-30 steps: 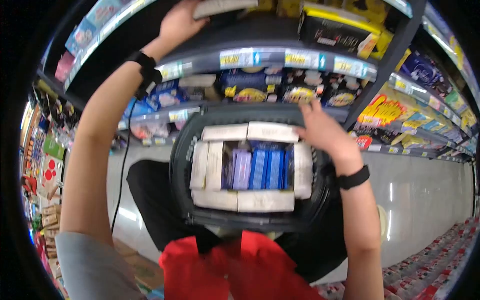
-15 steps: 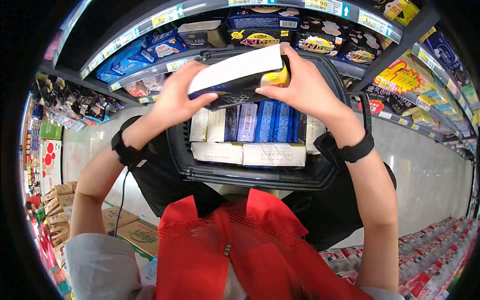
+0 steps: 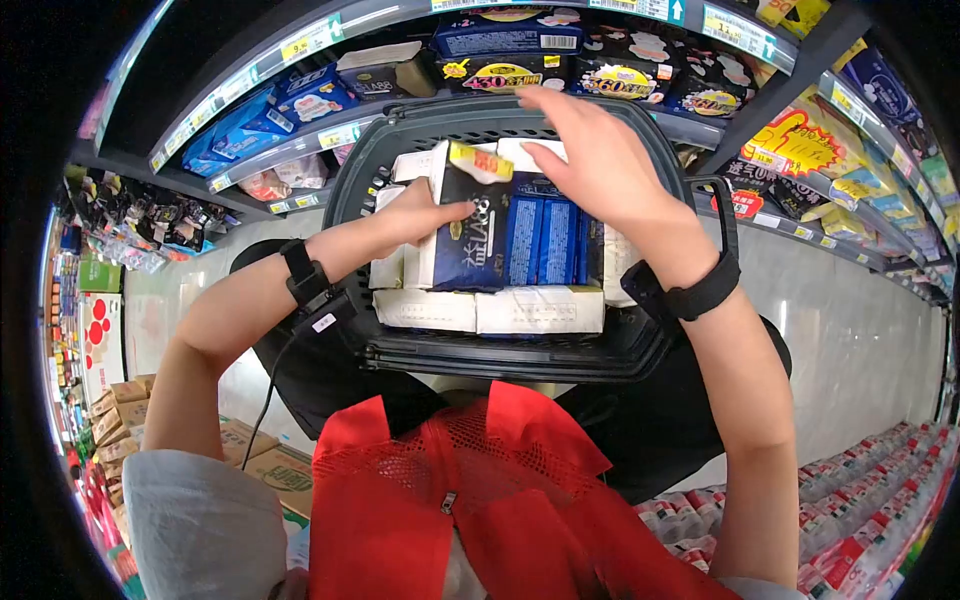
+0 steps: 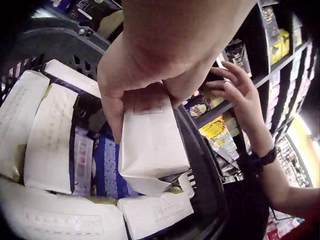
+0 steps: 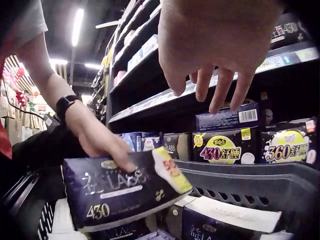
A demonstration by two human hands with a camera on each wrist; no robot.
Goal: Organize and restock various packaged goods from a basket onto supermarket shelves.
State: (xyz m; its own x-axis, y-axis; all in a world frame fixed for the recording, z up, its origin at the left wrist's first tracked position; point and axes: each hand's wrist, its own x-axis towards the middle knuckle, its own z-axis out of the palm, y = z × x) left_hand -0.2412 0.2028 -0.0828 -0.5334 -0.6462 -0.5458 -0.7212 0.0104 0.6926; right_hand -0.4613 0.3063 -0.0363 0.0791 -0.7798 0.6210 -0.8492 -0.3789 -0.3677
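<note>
My left hand [image 3: 415,215] grips a dark blue sanitary pad pack [image 3: 470,245] with white sides and a yellow corner label. The thumb lies on its printed face, and the pack is tilted over the basket's contents. A black shopping basket [image 3: 500,362] stands between my knees. Along its sides sit packs with white sides [image 3: 540,310], around blue packs [image 3: 540,240] in the middle. Above the basket's back right part, my right hand [image 3: 605,160] is empty, its fingers extended. In the right wrist view those fingers hang down in front of the shelf.
A shelf [image 3: 330,135] with price tags runs behind the basket, holding dark pad packs [image 3: 625,75] and blue packs [image 3: 310,90]. The basket's handle [image 3: 730,215] sticks out at the right. Cardboard boxes [image 3: 275,480] lie at the lower left, wrapped bottles [image 3: 860,490] at the lower right.
My left hand came down from the upper shelf with the pack. Both hands held it above the basket; then the right hand let go and the left turned the pack lower over the basket.
</note>
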